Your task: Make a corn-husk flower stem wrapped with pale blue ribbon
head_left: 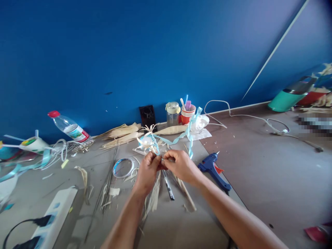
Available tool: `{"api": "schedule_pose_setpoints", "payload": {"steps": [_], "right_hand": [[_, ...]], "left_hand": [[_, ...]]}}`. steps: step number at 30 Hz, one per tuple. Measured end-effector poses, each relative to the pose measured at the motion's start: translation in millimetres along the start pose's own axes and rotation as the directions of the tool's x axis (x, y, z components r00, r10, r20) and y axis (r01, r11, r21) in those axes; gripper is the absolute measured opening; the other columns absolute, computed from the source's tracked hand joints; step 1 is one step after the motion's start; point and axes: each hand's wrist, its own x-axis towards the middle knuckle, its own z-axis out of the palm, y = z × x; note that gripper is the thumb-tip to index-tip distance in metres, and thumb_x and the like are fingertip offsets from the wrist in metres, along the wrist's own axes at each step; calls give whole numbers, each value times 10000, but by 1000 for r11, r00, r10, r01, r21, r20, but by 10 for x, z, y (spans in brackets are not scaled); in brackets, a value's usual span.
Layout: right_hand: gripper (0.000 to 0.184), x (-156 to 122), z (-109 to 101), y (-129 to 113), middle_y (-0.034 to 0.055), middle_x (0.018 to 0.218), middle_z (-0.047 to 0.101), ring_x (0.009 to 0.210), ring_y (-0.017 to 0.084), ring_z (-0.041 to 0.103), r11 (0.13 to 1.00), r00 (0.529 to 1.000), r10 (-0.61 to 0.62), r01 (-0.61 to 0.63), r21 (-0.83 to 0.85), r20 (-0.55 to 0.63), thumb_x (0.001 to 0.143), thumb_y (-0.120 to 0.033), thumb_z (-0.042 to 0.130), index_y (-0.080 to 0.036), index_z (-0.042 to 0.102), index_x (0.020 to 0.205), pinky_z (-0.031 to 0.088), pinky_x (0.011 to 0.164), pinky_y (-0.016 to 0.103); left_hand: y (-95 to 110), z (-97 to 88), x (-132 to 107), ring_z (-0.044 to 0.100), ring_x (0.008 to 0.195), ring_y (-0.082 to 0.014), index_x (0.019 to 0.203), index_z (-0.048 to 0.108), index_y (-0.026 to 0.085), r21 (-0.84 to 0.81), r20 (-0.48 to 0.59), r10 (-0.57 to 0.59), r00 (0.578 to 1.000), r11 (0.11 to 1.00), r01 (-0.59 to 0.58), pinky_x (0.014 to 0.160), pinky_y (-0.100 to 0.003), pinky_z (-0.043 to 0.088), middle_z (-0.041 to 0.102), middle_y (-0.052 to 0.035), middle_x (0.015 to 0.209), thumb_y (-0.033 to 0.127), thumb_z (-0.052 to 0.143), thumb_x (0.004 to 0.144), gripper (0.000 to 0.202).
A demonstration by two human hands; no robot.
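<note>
Husk flower (147, 142) in grip of left hand (148, 169), right hand (181, 166) alongside, grasp unclear; bottle label (77, 133) illegible

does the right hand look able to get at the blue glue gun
Likely yes: the glue gun lies beside the right forearm, with nothing seen covering it, though the right hand looks busy with the husk-and-ribbon piece and might have to let go first.
</note>
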Motion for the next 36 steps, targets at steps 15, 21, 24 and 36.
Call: {"api": "schedule_pose_setpoints", "payload": {"steps": [15,21,24,36], "right_hand": [[103,95,-623,275,-53,541,486,498,75,394,999,979,20,-14,-33,200,696,-183,563,-165,651,747,280,473,202],[226,127,-689,366,22,840,659,790,156,557,879,994,-91,108,-464,59,728,-92,488,-202,681,771,364,712,259],[257,219,-718,448,51,903,672,930,218,546,784,991,-83,2,-621,-101,755,-88,472,-211,687,821,339,831,336],[273,-136,-558,106,27,859,664,760,140,580,958,977,-215,211,-196,0,822,-151,434,-192,670,954,434,702,247]], "left_hand": [[160,35,-1,463,492,-60,738,537,158,-197,-50,-2,999,980,-8,485,-225,407,523,38,652,266,723,658,229],[147,3,24,477,496,-59,728,543,158,-182,-137,36,990,981,-61,488,-219,417,532,41,640,257,734,648,230],[153,-33,56,487,504,-59,695,526,153,-198,-190,59,980,975,-97,492,-210,418,511,49,610,253,739,648,239],[71,-187,181,492,485,-61,652,472,157,-285,-246,-6,969,956,-66,506,-202,413,497,53,526,249,758,621,302]]}}
